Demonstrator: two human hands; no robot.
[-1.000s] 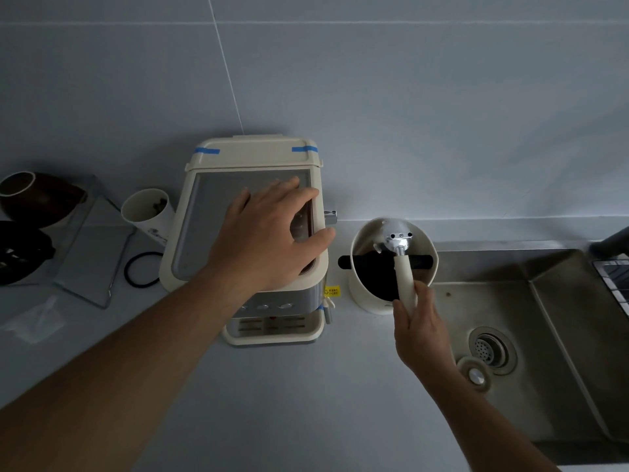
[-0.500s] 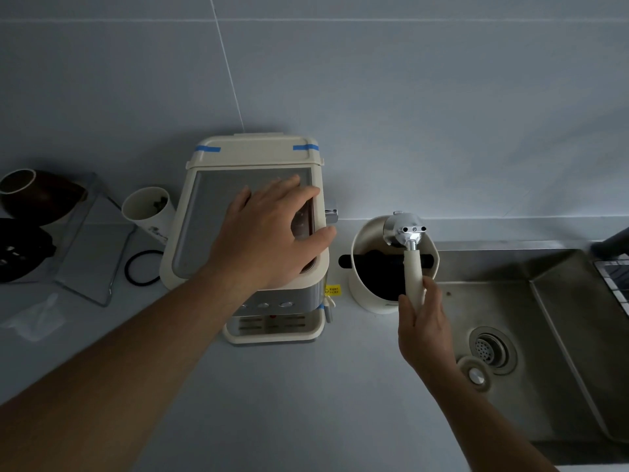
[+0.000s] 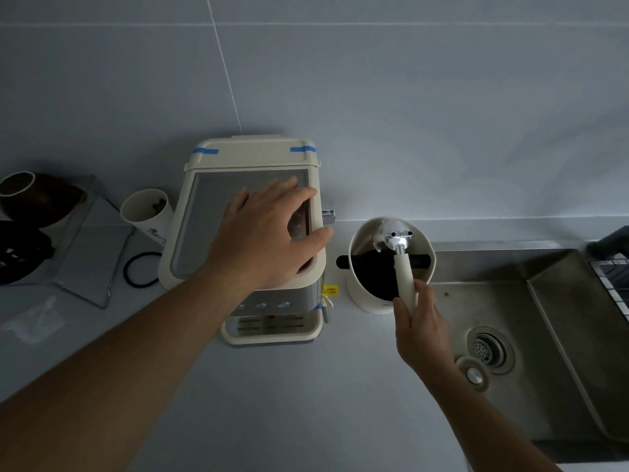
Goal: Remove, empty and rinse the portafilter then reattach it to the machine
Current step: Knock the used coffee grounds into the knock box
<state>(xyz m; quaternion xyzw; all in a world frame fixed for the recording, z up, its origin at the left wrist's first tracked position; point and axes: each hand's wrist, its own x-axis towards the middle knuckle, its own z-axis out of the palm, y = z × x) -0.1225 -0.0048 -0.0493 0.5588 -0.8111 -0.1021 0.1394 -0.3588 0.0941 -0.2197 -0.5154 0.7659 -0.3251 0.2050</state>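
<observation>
Grey bench [image 3: 272, 403], dim light. My left hand [image 3: 269, 240] is resting flat, fingers spread, steadying the machine [image 3: 204, 233]. My right hand [image 3: 420, 330] is gripping the portafilter [image 3: 396, 238] handle, head inverted over the knock box [image 3: 360, 294] bar for emptying.

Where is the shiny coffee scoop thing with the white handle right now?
The portafilter is right of the coffee machine, its metal head over the round white knock box beside the sink, handle held in the right hand.
</observation>
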